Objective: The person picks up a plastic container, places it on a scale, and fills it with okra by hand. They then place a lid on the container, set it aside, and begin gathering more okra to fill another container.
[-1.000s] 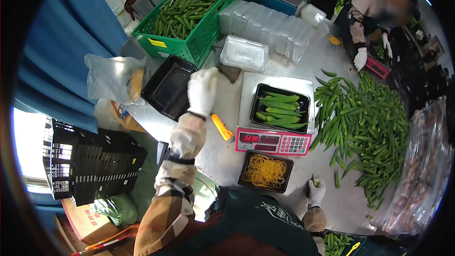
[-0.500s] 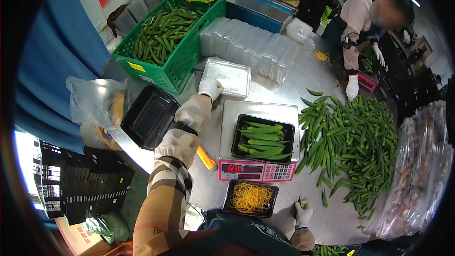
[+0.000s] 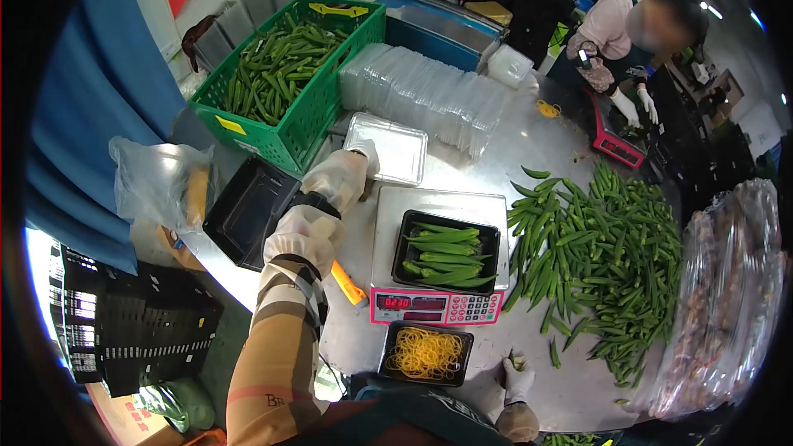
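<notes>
My left hand [image 3: 364, 158], in a white glove, is closed at the left edge of a clear plastic lid [image 3: 400, 151]; its fingertips are partly hidden. A black tray of okra [image 3: 448, 254] sits on the pink-framed scale [image 3: 483, 198], whose display reads 0.230. My right hand [image 3: 518, 381], also gloved, rests low near the table's front edge. Its fingers are curled, with a small green okra [image 3: 517, 358] showing at the tips. Left of it stands a black tray of yellow rubber bands [image 3: 425, 353].
Loose okra [image 3: 607, 256] is heaped on the right, beside plastic-wrapped stacks [image 3: 719, 297]. A green crate [image 3: 285, 142] of okra, stacked clear lids [image 3: 429, 95], empty black trays [image 3: 248, 215] and an orange-handled tool [image 3: 349, 285] lie around. A co-worker [image 3: 607, 41] stands at another scale [image 3: 618, 149].
The view has shifted slightly. My left hand stays at the clear lid, its wrist turned a little. The co-worker's hand has moved from the okra heap back to the other scale.
</notes>
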### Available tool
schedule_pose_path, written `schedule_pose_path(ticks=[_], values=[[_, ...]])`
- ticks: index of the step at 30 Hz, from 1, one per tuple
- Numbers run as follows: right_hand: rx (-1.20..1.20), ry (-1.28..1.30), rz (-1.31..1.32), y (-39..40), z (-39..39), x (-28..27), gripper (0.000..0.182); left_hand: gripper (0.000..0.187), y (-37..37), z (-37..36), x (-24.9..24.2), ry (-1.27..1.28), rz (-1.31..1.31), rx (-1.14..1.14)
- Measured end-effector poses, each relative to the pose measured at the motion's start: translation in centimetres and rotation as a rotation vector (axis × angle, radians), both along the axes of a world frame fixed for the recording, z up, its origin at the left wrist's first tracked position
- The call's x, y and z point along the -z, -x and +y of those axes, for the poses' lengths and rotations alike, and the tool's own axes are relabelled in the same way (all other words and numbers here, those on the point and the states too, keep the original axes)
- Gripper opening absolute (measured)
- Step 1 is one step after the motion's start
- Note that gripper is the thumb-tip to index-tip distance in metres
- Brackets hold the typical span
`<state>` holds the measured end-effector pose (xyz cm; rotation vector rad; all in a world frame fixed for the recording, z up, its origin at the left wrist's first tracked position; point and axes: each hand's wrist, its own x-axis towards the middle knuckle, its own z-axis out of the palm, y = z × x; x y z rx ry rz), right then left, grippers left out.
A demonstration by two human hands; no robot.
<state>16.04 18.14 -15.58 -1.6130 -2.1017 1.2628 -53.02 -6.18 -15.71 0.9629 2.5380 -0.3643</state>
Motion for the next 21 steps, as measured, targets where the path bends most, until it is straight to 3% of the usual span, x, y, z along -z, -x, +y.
schedule_pose_path(ticks=[3, 6, 7, 10, 13, 16, 17, 18, 20, 21], values=[[0.045, 0.075, 0.096, 0.5, -0.5, -0.7, 0.020, 0.018, -4.8, 0.1, -7.4, -0.149, -0.100, -0.234], [0.039, 0.075, 0.141, 0.2, -0.3, -0.1, 0.020, 0.018, -5.6, -0.1, -5.8, -0.333, 0.013, -0.175], [0.029, 0.058, 0.138, 0.2, -0.3, -0.2, 0.020, 0.015, -6.3, 0.1, -5.9, -0.228, 0.087, 0.028], [0.007, 0.038, 0.097, 0.1, -0.5, -0.4, 0.018, 0.021, -8.3, -0.6, -5.8, -0.161, 0.076, 0.242], [0.000, 0.003, 0.037, 0.5, -0.5, -1.1, 0.019, 0.022, -9.8, -2.3, -6.1, -0.195, 0.113, 0.202], [-0.009, 0.000, 0.039, -0.3, 0.2, 0.2, 0.022, 0.019, -9.5, -3.1, -6.7, -0.335, 0.345, 0.024], [-0.003, 0.052, 0.074, -0.4, 0.6, 0.5, 0.023, 0.013, -9.3, -3.7, -6.4, -0.427, 0.537, 0.023], [-0.001, 0.105, 0.107, -0.1, 0.4, -0.1, 0.023, 0.014, -8.9, -3.9, -6.5, -0.351, 0.584, 0.026], [-0.008, -0.047, 0.046, 0.5, 0.2, -1.4, 0.024, 0.016, -7.7, -4.4, -7.1, -0.198, 0.676, 0.025], [-0.010, -0.123, 0.018, 1.3, 0.2, -2.4, 0.024, 0.014, -7.4, -4.7, -7.0, -0.277, 0.740, 0.055]])
